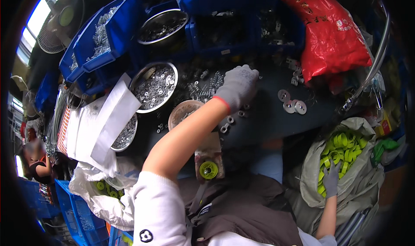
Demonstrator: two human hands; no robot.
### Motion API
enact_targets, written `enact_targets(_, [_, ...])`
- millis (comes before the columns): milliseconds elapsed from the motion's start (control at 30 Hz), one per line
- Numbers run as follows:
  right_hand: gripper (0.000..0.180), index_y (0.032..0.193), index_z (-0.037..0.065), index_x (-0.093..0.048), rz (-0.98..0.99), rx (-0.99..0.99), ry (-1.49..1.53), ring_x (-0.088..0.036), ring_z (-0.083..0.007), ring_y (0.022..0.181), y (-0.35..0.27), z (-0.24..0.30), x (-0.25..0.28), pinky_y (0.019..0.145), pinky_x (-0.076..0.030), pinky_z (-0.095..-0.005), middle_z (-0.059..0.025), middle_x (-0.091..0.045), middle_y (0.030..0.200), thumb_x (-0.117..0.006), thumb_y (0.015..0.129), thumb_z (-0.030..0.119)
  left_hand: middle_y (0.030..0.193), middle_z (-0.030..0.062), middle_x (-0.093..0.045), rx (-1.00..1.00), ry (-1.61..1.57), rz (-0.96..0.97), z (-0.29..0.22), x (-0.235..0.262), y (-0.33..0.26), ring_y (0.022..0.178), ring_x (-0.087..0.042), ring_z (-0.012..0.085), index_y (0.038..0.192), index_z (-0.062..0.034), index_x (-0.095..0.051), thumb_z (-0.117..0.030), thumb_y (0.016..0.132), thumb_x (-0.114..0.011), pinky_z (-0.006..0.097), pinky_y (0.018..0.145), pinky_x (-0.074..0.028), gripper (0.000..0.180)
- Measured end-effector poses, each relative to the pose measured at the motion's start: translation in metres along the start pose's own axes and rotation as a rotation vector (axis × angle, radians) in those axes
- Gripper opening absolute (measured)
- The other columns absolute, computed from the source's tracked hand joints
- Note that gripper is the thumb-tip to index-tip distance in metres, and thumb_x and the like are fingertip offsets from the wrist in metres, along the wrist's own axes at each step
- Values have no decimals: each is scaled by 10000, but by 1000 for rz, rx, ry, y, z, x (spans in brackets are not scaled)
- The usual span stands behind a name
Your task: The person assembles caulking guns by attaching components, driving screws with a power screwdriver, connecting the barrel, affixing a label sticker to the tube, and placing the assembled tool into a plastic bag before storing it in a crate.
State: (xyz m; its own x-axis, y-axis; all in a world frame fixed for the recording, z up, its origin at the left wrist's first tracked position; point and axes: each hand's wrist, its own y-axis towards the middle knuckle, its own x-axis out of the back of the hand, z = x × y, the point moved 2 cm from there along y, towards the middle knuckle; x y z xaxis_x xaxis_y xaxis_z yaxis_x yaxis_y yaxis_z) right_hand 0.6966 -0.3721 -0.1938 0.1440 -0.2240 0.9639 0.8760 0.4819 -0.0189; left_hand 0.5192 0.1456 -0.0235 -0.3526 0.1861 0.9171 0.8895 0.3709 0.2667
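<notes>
My left hand (pixel 240 88), in a grey glove with a red cuff edge, reaches over the dark worktop. Its fingers are curled closed, and whatever is in them is hidden. Small metal nuts or bushings (pixel 230 119) lie just below that hand, with loose small metal parts (pixel 207 85) to its left. On the right, my right hand (pixel 331 181), also gloved, dips into a sack (pixel 312 176) of yellow-green plastic strap-like rings (pixel 346 144). Its fingers look apart, touching the rings. Before my lap, a small fixture (pixel 220 172) bears a yellow-green wheel (pixel 208 170).
Steel bowls of washers (pixel 155 88) and a brownish bowl (pixel 175 116) stand left. Blue bins (pixel 108 34) line the back. A red bag (pixel 333 38) sits far right, near pale discs (pixel 300 107). White paper (pixel 112 116) and a white sack (pixel 86 185) are at left.
</notes>
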Motion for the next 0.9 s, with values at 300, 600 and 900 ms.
enact_targets(300, [448, 1170, 29, -573, -73, -27, -15, -389, -408, 1276, 1, 14, 21, 1055, -344, -408, -253, -351, 1390, -703, 750, 113, 1075, 194, -649, 235, 191, 281, 16, -7, 30, 1017, -638, 331, 1047, -62, -662, -236, 803, -621, 405, 869, -510, 302])
enact_targets(600, [252, 899, -25, -593, -103, -179, 342, -548, -235, 875, 11, -23, 33, 819, -434, -337, -129, -579, 919, -682, 827, 199, 979, 150, -669, 306, -510, 72, 78, 27, -24, 871, -657, 207, 1091, 29, -611, -232, 725, -784, 314, 781, -518, 482])
enact_targets(900, [287, 1072, -35, -594, -255, -118, 231, -563, -237, 953, 8, -47, 68, 851, -433, -341, -136, -599, 994, -573, 915, 204, 911, 162, -677, 333, -407, -125, 83, 51, -59, 870, -656, 302, 859, -26, -666, -314, 728, -795, 377, 786, -514, 341])
